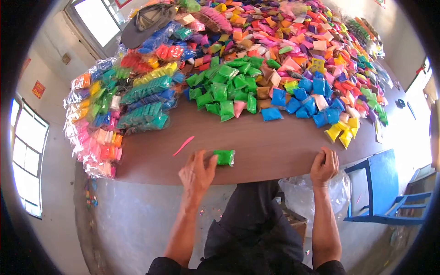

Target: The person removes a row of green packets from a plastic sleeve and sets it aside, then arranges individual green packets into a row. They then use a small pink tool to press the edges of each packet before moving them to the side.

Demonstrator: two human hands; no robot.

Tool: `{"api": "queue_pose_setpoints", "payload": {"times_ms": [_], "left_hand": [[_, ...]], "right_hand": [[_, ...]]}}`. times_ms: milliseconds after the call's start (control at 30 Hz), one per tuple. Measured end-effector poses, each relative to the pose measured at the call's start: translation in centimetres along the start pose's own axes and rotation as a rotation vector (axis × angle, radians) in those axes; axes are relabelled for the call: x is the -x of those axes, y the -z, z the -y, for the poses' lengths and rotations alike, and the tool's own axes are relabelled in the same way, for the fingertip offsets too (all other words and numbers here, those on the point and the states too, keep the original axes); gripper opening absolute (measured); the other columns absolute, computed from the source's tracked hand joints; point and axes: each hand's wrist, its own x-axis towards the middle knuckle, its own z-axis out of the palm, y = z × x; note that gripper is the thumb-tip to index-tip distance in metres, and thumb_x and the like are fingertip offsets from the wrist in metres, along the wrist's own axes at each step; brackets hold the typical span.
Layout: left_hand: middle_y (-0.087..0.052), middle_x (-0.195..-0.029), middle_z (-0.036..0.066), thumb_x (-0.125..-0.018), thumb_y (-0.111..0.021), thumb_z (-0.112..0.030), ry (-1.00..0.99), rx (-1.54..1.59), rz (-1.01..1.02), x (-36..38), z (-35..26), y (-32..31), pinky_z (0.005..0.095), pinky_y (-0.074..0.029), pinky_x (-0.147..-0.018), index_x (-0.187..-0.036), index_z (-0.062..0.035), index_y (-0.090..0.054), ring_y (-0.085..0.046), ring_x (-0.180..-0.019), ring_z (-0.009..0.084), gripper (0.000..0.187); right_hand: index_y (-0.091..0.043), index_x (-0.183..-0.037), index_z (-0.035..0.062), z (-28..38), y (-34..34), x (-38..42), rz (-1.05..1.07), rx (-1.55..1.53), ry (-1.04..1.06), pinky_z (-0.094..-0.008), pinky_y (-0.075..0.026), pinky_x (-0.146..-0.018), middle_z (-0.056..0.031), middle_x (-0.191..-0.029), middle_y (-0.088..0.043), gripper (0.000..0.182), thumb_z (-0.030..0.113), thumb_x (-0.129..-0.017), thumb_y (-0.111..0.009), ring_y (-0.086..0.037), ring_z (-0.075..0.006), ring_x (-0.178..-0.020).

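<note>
Two bare hands at the near edge of a brown table (266, 142). Left hand (196, 173): fingers extended, not closed around anything; thumb at the left edge of a small green packet (224, 157), contact unclear. Packet lies flat near the table edge, between the hands, much closer to the left. Right hand (324, 166): loosely clenched near the edge, nothing visible in it; cannot tell if something small is inside. Pink strip (183, 145) slanted on the wood, just beyond the left hand.

Room: pale walls, barred window (28, 151) at left, red wall notice (38, 89), grey floor (137, 220) with scattered scraps. Blue chair (384, 183) at right, close to the table; clear plastic sheeting (298, 197) below the edge, behind the right forearm.

Far side blocked by a large heap of multicolored packets (293, 36); green cluster (227, 82) in front, blue packets (272, 114) and yellow packets (344, 133) to its right. Bundled clear bags of packets (146, 101) fill the left side. Dark sandal (149, 22) on top, upper left.
</note>
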Motion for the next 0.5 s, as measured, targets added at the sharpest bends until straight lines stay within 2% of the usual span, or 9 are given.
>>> {"api": "queue_pose_setpoints", "payload": {"times_ms": [100,200,300,500], "left_hand": [[-0.074,-0.128,0.018,-0.098,-0.08,-0.031,-0.211,0.021,-0.055,0.3,0.1,1.1,0.0512,-0.058,-0.095,-0.129,-0.0072,-0.072,-0.072,-0.116,0.0386,0.04],[-0.07,-0.137,0.016,-0.098,-0.079,-0.029,-0.622,0.015,-0.055,0.6,-2.0,0.7,0.0506,-0.055,-0.103,-0.135,-0.0083,-0.071,-0.067,-0.124,0.0359,0.043],[-0.067,-0.141,0.015,-0.098,-0.078,-0.027,-0.596,-0.007,-0.001,0.5,-1.6,-0.9,0.0511,-0.053,-0.108,-0.138,-0.0077,-0.071,-0.063,-0.13,0.0366,0.045],[-0.066,-0.145,0.016,-0.095,-0.079,-0.026,-0.296,-0.021,0.144,0.4,-1.5,0.5,0.0507,-0.052,-0.11,-0.136,-0.0049,-0.072,-0.062,-0.132,0.0386,0.047]], "right_hand": [[-0.076,-0.102,0.0047,-0.1,-0.2,0.2,-0.026,0.006,0.001,-0.0454,-0.056,-0.079,-0.0144,-0.093,-0.074,0.014,0.005,-0.092,-0.066,-0.07,-0.0364,-0.085],[-0.075,-0.101,0.0045,0.4,0.0,-0.2,-0.018,-0.002,-0.007,-0.0454,-0.055,-0.078,-0.0145,-0.091,-0.073,0.014,0.004,-0.091,-0.067,-0.069,-0.0367,-0.083],[-0.075,-0.101,0.0046,0.1,0.0,-0.2,-0.016,-0.009,0.012,-0.0454,-0.055,-0.077,-0.0144,-0.091,-0.073,0.014,0.004,-0.09,-0.066,-0.069,-0.0365,-0.082],[-0.075,-0.102,0.005,0.4,0.1,-0.2,-0.018,-0.013,0.009,-0.0457,-0.053,-0.075,-0.0141,-0.091,-0.072,0.014,0.004,-0.091,-0.065,-0.068,-0.0366,-0.082]]}}
